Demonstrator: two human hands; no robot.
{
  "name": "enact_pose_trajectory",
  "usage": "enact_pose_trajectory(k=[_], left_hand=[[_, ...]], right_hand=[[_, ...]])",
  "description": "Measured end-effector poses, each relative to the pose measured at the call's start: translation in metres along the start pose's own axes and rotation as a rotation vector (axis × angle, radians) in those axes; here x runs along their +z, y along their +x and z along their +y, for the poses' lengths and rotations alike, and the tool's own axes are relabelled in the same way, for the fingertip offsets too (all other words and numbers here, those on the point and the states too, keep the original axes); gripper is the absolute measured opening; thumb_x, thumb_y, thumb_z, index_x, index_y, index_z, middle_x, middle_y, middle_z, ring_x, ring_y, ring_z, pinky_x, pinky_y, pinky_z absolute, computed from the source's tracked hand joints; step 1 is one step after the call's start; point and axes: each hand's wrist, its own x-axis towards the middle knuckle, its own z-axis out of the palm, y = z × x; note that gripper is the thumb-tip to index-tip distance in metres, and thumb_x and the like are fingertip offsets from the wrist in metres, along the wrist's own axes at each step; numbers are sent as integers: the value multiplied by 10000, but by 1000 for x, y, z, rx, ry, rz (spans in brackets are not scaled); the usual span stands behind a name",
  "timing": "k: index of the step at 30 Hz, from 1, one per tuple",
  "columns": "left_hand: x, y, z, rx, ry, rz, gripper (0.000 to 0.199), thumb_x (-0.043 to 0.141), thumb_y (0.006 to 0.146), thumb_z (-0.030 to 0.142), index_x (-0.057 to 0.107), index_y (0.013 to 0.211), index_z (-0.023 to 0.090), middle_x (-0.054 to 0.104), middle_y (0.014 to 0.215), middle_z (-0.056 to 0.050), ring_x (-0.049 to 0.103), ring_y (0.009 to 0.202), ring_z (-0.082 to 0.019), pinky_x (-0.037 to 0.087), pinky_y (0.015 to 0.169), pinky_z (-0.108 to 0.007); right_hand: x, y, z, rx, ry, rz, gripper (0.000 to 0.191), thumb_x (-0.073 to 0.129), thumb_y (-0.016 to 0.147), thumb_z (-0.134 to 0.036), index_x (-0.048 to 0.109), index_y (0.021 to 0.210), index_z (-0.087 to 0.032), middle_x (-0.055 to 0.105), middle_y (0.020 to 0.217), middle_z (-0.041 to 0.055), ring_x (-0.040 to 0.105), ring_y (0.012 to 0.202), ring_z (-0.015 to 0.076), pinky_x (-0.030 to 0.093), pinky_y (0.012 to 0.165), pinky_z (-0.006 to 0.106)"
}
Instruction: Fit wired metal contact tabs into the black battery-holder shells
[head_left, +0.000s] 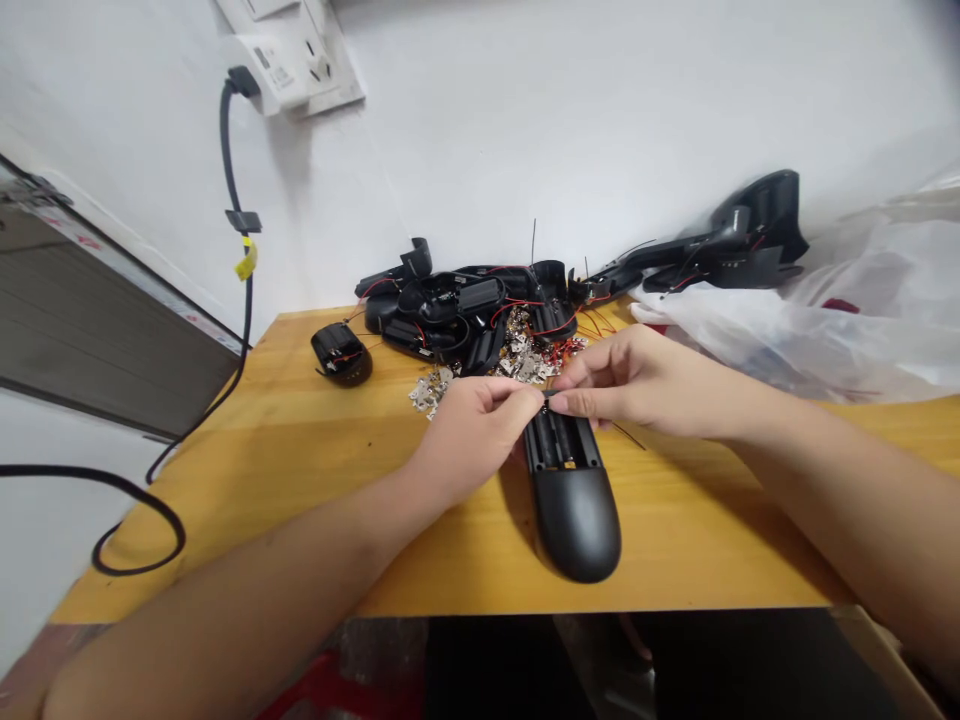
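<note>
From the head view, I am seeing a long black casing (577, 525) lying on the desk (300, 540), its rounded end pointing towards me and its open compartment (559, 440) facing up. That placement is probably leaving the inside within reach of both hands while the desk is bearing the weight.

My left hand (480, 430) is closing thumb against finger at the casing's far end, probably steadying it. My right hand (637, 385) is meeting it there from the other side, thumb and forefinger drawn together in a narrow pinch, the other fingers curling loosely. Fingertips are covering that spot, so I cannot tell what, if anything, is sitting between them. A thin dark wire (630, 437) is poking out below the right hand.

Beyond the hands, loose metal clips (529, 360) are lying in front of a heap of black shells (480, 295) with red wires trailing out. The heap is crowding the space behind the casing, and its wires look apt to snag. One small black shell (341, 355) is sitting apart on the left. Clear plastic bags (870, 320) are bulging over the right side, probably limiting room there, while a black cable (231, 150) is hanging from the wall plug, well apart from the hands.
</note>
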Motion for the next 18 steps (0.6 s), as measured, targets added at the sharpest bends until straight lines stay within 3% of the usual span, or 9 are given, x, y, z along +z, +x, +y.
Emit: enact_pose_trajectory(k=[5, 9, 14, 18], left_hand=[[-4, 1, -5, 46, 34, -25, 286, 545, 882, 311, 568, 647, 150, 499, 601, 31, 471, 562, -73, 382, 521, -200], [-6, 3, -11, 70, 95, -6, 251, 549, 875, 319, 649, 717, 153, 515, 614, 30, 479, 571, -79, 354, 538, -217], [-7, 5, -11, 63, 176, 9, 269, 552, 847, 318, 757, 869, 144, 611, 671, 5, 536, 613, -106, 389, 567, -237], [-7, 5, -9, 68, 195, 19, 275, 552, 826, 318, 757, 856, 137, 599, 643, 8, 512, 584, -102, 382, 548, -235]], right_hand=[[-9, 0, -5, 34, 38, -114, 227, 725, 905, -339, 782, 851, -126, 712, 721, 36, 617, 640, 111, 507, 629, 223], [-8, 3, -3, 54, 59, -123, 188, 706, 873, -275, 741, 768, -123, 671, 651, 21, 588, 594, 102, 479, 608, 218], [-3, 7, 2, 78, 87, -77, 125, 702, 783, -230, 695, 716, -125, 619, 614, 2, 536, 568, 89, 419, 565, 204], [0, 7, 5, 109, 143, -35, 105, 718, 728, -227, 687, 722, -127, 626, 618, 4, 549, 562, 96, 425, 559, 205]])
